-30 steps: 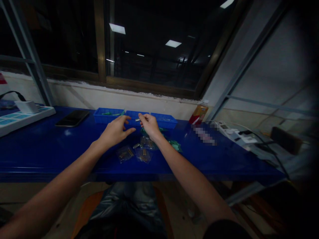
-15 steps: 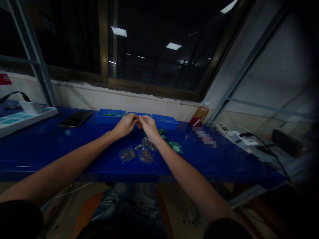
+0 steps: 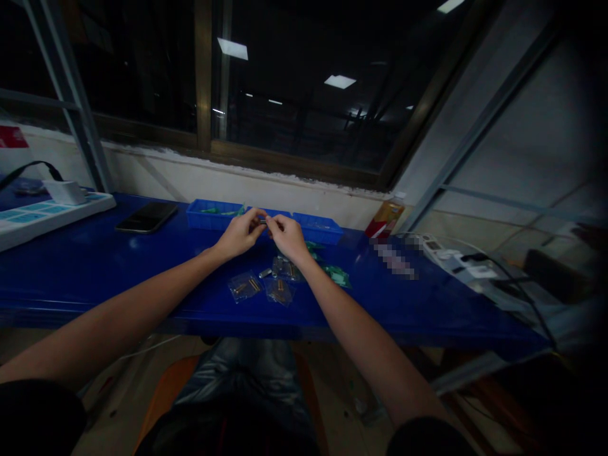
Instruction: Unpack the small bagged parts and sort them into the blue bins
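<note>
My left hand [image 3: 241, 235] and my right hand [image 3: 289, 238] meet above the blue table, fingertips pinched close together. Between them shows a sliver of a small metallic-looking piece [image 3: 263, 221]; its kind is too small to make out. Below the hands lie clear plastic bags with brass-coloured pins, one bag [image 3: 245, 287] to the left and another bag [image 3: 279, 291] beside it. A small silver metal part [image 3: 265, 273] rests just behind them. Green packets [image 3: 337, 276] lie right of my right wrist, partly hidden by it.
Blue bins [image 3: 216, 218] line the wall behind my hands, some with green pieces inside. A phone [image 3: 147, 217] and a white power strip [image 3: 57, 212] lie on the left of the table [image 3: 118, 272]. A red and gold box [image 3: 386, 217] and cabled devices [image 3: 456, 263] are at right.
The hands stay together, with the fingers slightly shifted; a sliver of the small piece now shows between them. The whole view has tilted slightly.
</note>
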Demonstrator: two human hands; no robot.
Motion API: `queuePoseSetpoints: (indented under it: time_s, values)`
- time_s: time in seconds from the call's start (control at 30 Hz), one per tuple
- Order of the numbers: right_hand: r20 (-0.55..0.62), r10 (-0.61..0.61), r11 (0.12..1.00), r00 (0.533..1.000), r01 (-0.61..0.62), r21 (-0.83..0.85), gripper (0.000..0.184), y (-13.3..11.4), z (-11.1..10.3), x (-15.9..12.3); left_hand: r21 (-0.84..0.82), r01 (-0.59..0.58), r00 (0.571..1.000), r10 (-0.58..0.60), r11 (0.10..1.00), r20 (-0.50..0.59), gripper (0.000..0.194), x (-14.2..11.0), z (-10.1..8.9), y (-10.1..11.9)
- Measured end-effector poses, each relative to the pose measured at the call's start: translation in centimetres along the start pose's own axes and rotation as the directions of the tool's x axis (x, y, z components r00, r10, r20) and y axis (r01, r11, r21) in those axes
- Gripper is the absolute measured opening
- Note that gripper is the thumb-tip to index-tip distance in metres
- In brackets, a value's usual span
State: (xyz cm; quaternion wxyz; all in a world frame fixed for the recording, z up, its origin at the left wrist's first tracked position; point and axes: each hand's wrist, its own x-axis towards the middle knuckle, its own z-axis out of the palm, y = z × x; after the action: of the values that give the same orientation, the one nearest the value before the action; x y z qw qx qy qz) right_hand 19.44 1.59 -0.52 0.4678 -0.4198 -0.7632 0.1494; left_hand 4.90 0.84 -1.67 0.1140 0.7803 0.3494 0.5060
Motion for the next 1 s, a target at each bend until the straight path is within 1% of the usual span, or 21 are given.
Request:
queuePoseSetpoints:
  time_s: [0.07,0.13,0.2,0.27,0.37,0.4,0.43,0.47,0.5,0.53,0.57,0.6,0.63,0.67,0.7,0.73,0.8,0.9,1.0]
  values:
    - [0.012,0.001,1.0,1.0,-0.001,-0.029,0.035,0.1,0.0,0.0,0.061,0.003,1.0,-0.003,0.998,-0.011,0.022,0.1,-0.2,0.3]
    - [0.0,-0.028,0.999,1.0,0.028,-0.034,0.029,0.2,0.0,-0.1,0.093,0.044,0.999,-0.043,0.995,-0.012,0.023,0.2,-0.4,0.4]
    - [0.008,-0.086,0.996,0.996,0.086,-0.028,0.028,0.2,-0.1,-0.2,0.099,0.107,0.994,-0.109,0.989,0.008,0.029,0.2,-0.5,0.3]
    - [0.048,-0.147,0.988,0.988,0.149,-0.042,0.027,0.1,-0.3,-0.2,0.087,0.162,0.985,-0.166,0.983,0.045,0.037,0.3,-0.4,0.0]
    - [0.094,-0.214,0.965,0.972,0.225,-0.134,0.016,0.1,-0.7,0.0,0.013,0.245,0.962,-0.245,0.969,0.12,0.045,0.4,-0.1,-0.6]
    - [0.098,-0.229,0.953,0.969,0.243,-0.18,0.016,0.2,-0.9,0.3,-0.008,0.295,0.943,-0.29,0.955,0.164,0.049,0.4,-0.1,-0.7]
    - [0.092,-0.237,0.94,0.967,0.252,-0.231,0.018,0.4,-1.1,0.7,-0.008,0.349,0.913,-0.338,0.937,0.228,0.052,0.4,-0.1,-0.6]
    - [0.08,-0.237,0.925,0.968,0.25,-0.286,0.02,0.6,-1.4,1.1,0.02,0.385,0.873,-0.371,0.923,0.317,0.056,0.4,-0.2,-0.4]
    - [0.062,-0.228,0.909,0.972,0.235,-0.346,0.023,1.0,-1.6,1.7,0.071,0.386,0.825,-0.379,0.92,0.418,0.057,0.3,-0.3,-0.1]
    - [0.039,-0.205,0.891,0.978,0.203,-0.406,0.024,1.5,-1.8,2.3,0.129,0.347,0.776,-0.362,0.929,0.517,0.057,0.2,-0.6,0.3]
    - [0.017,-0.176,0.868,0.984,0.163,-0.468,0.025,2.0,-2.1,2.9,0.177,0.269,0.727,-0.32,0.947,0.607,0.054,0.0,-0.8,0.9]
    - [-0.004,-0.136,0.841,0.991,0.114,-0.528,0.025,2.7,-2.2,3.4,0.203,0.175,0.689,-0.267,0.963,0.673,0.05,-0.1,-1.0,1.4]
    - [-0.021,-0.097,0.811,0.995,0.067,-0.581,0.025,3.3,-2.4,3.7,0.211,0.093,0.662,-0.219,0.973,0.717,0.047,-0.2,-1.3,1.9]
    - [-0.038,-0.063,0.782,0.997,0.025,-0.623,0.025,3.9,-2.4,4.0,0.214,0.034,0.646,-0.185,0.976,0.74,0.045,-0.3,-1.4,2.3]
    - [-0.053,-0.034,0.758,0.998,-0.009,-0.652,0.025,4.4,-2.5,4.0,0.215,0.0,0.64,-0.165,0.977,0.751,0.042,-0.3,-1.5,2.5]
    - [-0.066,-0.017,0.745,0.998,-0.031,-0.666,0.027,4.9,-2.5,3.9,0.218,-0.018,0.643,-0.156,0.976,0.75,0.038,-0.4,-1.6,2.6]
    - [-0.092,-0.013,0.751,0.996,-0.051,-0.658,0.033,5.4,-2.5,3.4,0.245,-0.016,0.679,-0.169,0.97,0.714,0.027,-0.4,-1.6,2.2]
    - [-0.13,-0.04,0.818,0.991,-0.042,-0.574,0.037,5.1,-2.4,2.5,0.294,-0.019,0.759,-0.178,0.956,0.626,0.015,-0.5,-1.5,1.0]
    - [-0.098,-0.061,0.883,0.993,0.008,-0.468,0.031,3.7,-2.0,1.8,0.269,-0.051,0.792,-0.125,0.962,0.597,0.013,-0.6,-1.2,-0.1]
